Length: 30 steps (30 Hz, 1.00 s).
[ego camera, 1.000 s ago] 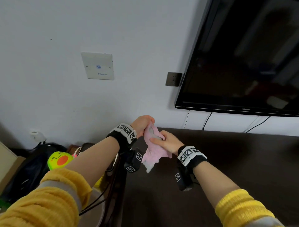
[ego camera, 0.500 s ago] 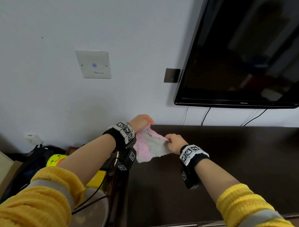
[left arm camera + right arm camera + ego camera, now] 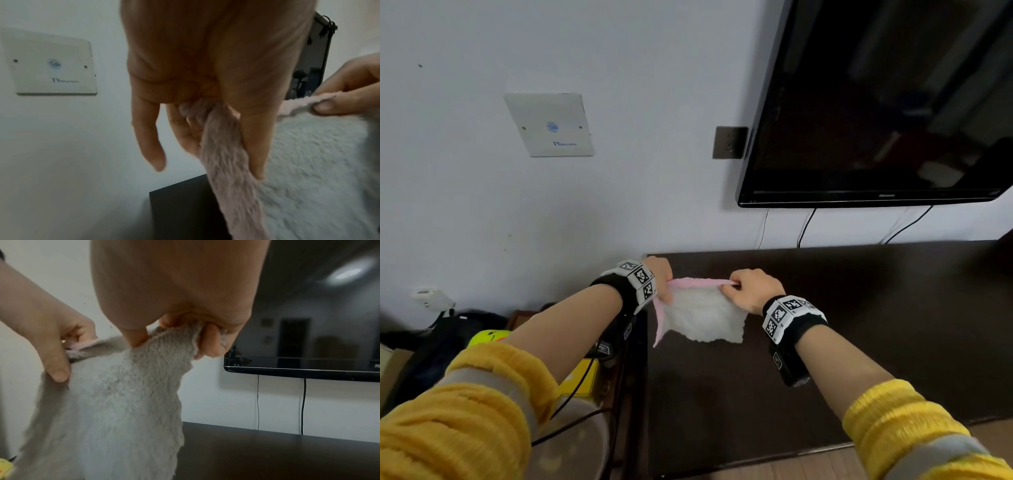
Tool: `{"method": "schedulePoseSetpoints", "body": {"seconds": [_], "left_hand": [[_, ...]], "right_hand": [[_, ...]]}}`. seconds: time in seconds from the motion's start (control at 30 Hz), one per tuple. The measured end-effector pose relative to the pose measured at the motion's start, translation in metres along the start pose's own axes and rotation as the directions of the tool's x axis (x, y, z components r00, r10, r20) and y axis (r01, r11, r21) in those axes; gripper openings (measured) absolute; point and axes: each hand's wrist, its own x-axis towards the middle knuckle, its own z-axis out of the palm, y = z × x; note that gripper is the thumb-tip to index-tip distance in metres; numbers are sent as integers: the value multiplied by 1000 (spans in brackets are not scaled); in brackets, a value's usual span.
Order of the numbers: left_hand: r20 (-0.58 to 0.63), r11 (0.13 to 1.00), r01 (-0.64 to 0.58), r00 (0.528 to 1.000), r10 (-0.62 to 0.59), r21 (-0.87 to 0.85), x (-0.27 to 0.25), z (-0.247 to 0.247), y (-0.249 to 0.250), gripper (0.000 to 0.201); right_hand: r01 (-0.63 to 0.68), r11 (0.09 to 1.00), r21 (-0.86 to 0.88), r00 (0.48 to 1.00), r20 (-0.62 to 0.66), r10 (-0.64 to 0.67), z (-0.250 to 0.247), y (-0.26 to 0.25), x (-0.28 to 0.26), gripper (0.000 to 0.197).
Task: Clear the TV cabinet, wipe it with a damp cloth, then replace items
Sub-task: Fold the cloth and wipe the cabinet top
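A fluffy cloth (image 3: 702, 315), white on one face and pink on the other, hangs stretched between my two hands above the left end of the dark TV cabinet (image 3: 859, 325). My left hand (image 3: 662, 277) pinches its left top corner; in the left wrist view the pink edge of the cloth (image 3: 226, 154) runs down between the fingers of my left hand (image 3: 205, 129). My right hand (image 3: 746, 289) grips the right top corner, and in the right wrist view my right hand (image 3: 185, 331) has its curled fingers bunched on the cloth (image 3: 115, 402). The cloth's lower edge hangs free.
A black TV (image 3: 876, 102) is mounted on the wall above the cabinet, with cables (image 3: 804, 228) dropping behind it. A wall plate (image 3: 549, 125) and a socket (image 3: 729, 142) sit on the wall. Left of the cabinet lie a yellow-green toy (image 3: 488, 337), a yellow box (image 3: 582, 378) and black cords.
The cloth was bunched between my hands a second ago. My hands have moved apart and it is now spread flat, with its white face toward me.
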Motion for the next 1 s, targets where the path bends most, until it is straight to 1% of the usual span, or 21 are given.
{"method": "schedulePoseSetpoints", "body": {"seconds": [0.13, 0.2, 0.3, 0.37, 0.4, 0.43, 0.47, 0.53, 0.57, 0.6, 0.63, 0.73, 0.8, 0.87, 0.93, 1.0], "left_hand": [[13, 993, 47, 999, -49, 107, 17, -3, 7, 36], [26, 992, 66, 997, -69, 111, 26, -6, 13, 32], [54, 992, 74, 995, -80, 103, 35, -15, 20, 12], [47, 994, 57, 997, -61, 90, 45, -16, 21, 22], [53, 997, 49, 997, -52, 60, 49, -15, 21, 23], [49, 999, 34, 998, -34, 11, 53, -12, 20, 19], [41, 998, 18, 999, -16, -60, 58, -8, 19, 16], [-1, 972, -20, 1000, 20, -233, 69, 1, 18, 27], [-38, 944, -39, 999, 28, -328, 71, 4, 18, 34], [-69, 914, -50, 997, 24, -403, 71, 4, 21, 38], [-80, 900, -51, 997, 19, -432, 71, 4, 24, 39], [-12, 903, -27, 1000, 24, -429, 74, 4, 30, 34], [23, 907, -12, 999, 25, -422, 80, 6, 31, 34], [16, 903, 4, 1000, 3, -429, 86, 9, 30, 36], [4, 910, 21, 1000, -21, -414, 87, 10, 33, 34], [-14, 938, 40, 999, -48, -345, 87, 10, 34, 30]], "right_hand": [[-67, 998, 7, 997, 50, 66, -1, 20, 9, 34], [-78, 997, -6, 995, 54, 78, -5, 30, 15, 29], [-98, 995, 24, 992, 82, 96, -12, 48, 29, 25], [-106, 993, 53, 991, 88, 101, -16, 60, 38, 26], [-108, 992, 64, 990, 95, 102, -17, 65, 42, 27], [-107, 992, 74, 990, 101, 99, -19, 70, 45, 27], [-105, 991, 81, 989, 108, 96, -20, 75, 48, 27], [-91, 990, 107, 990, 113, 79, -21, 84, 54, 23], [-82, 989, 122, 992, 110, 69, -20, 88, 57, 20], [-74, 988, 134, 993, 106, 60, -21, 92, 59, 20], [-68, 988, 140, 993, 105, 53, -20, 95, 61, 22], [-73, 986, 151, 992, 113, 56, -20, 104, 68, 27], [-78, 984, 157, 992, 110, 61, -19, 107, 72, 29], [-79, 986, 150, 992, 114, 62, -18, 110, 75, 30], [-75, 987, 139, 992, 115, 60, -16, 111, 77, 29], [-71, 989, 127, 992, 109, 57, -15, 112, 78, 27]]}}
